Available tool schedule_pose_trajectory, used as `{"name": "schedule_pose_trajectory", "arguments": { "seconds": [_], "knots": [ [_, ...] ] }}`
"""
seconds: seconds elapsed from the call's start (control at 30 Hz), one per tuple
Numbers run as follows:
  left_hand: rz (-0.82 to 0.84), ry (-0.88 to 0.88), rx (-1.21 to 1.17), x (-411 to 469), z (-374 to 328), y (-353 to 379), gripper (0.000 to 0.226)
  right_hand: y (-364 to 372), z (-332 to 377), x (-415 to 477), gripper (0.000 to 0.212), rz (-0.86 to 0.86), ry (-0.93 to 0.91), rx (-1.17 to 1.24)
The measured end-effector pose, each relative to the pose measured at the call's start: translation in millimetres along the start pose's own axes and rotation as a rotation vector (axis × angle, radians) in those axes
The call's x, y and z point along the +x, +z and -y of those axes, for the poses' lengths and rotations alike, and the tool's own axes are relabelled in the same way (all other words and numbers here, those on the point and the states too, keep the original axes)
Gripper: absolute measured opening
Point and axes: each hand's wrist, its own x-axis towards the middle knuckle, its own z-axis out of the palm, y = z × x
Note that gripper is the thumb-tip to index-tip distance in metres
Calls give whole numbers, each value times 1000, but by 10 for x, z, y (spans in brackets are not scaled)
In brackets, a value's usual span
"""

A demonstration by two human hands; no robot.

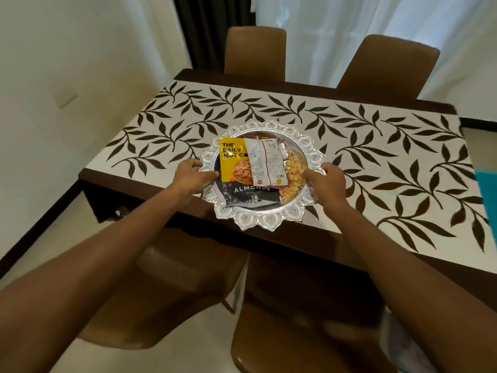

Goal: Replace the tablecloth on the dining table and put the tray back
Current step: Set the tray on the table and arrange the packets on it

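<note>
A round silver tray (265, 220) with a scalloped rim sits over the near edge of the dining table. It carries a yellow and black almond packet (236, 168), a white snack packet (265, 160) and a clear bag of yellow chips (293, 179). My left hand (192, 175) grips the tray's left rim, thumb on top. My right hand (329, 181) grips the right rim. A white tablecloth (376, 162) with dark brown leaf print and brown borders covers the table.
Two brown chairs (255, 52) (390, 65) stand at the table's far side and two more (172, 286) (304, 335) are pushed in on my side. White curtains (376, 28) hang behind. A blue object (488, 192) shows at the right edge.
</note>
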Motion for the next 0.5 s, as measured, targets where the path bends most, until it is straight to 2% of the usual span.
{"name": "schedule_pose_trajectory", "arguments": {
  "seconds": [0.13,0.27,0.33,0.43,0.5],
  "knots": [
    [72,-12,5,410,-131,165,55,-18,-35,315,47,-49,38,7],
    [114,8,20,726,-354,405,42,-63,76,551,23,-89,84,44],
    [132,16,35,923,-485,512,30,-47,99,723,22,-118,92,53],
    [182,19,40,1282,-624,630,37,6,158,961,22,-171,107,82],
    [178,42,42,1576,-731,717,34,75,210,1168,22,-219,116,96]
  ]
}}
